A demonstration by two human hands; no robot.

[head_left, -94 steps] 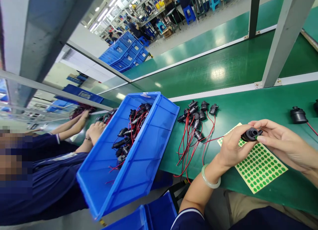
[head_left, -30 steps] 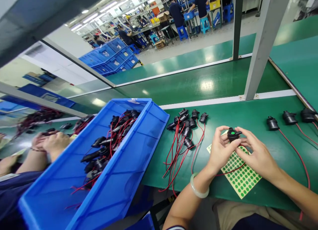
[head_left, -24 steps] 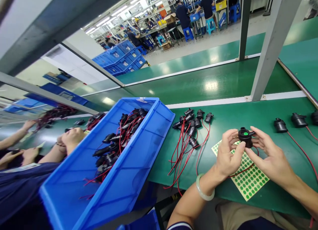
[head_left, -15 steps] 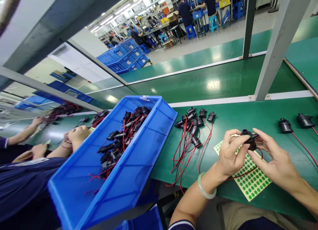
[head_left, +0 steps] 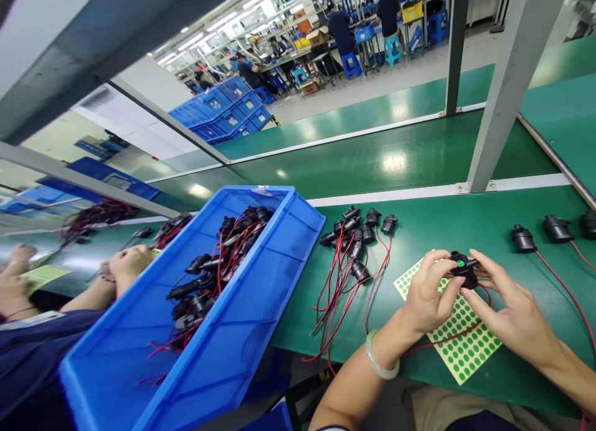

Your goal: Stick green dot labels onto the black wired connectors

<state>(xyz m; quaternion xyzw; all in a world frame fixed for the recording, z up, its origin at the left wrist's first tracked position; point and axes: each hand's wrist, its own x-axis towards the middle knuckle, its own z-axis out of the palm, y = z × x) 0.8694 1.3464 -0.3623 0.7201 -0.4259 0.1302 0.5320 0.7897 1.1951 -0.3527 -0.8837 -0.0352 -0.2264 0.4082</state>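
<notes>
Between my hands is a small black pump (head_left: 469, 277) with a side nozzle and a red wire trailing below it. A green round sticker (head_left: 460, 264) shows on its top. My left hand (head_left: 429, 294) pinches the pump from the left, thumb and forefinger against it. From the other side, the fingers and thumb of my right hand (head_left: 510, 307) grip it near the nozzle. Underneath lies a pale yellow sheet of green dot stickers (head_left: 470, 350), partly covered by my left hand.
Left of my hands is a cluster of black pumps (head_left: 356, 249) with red wires. A long blue bin (head_left: 279, 282) holding more pumps stands tilted farther left. Several pumps (head_left: 522, 238) sit at right. A co-worker's hands (head_left: 130, 266) are beyond the bin. A metal post (head_left: 510, 95) rises behind.
The green sticker on the pump's top now shows, with my left fingertips drawn back slightly from it. Both hands still hold the pump. The whole view has shifted a little.
</notes>
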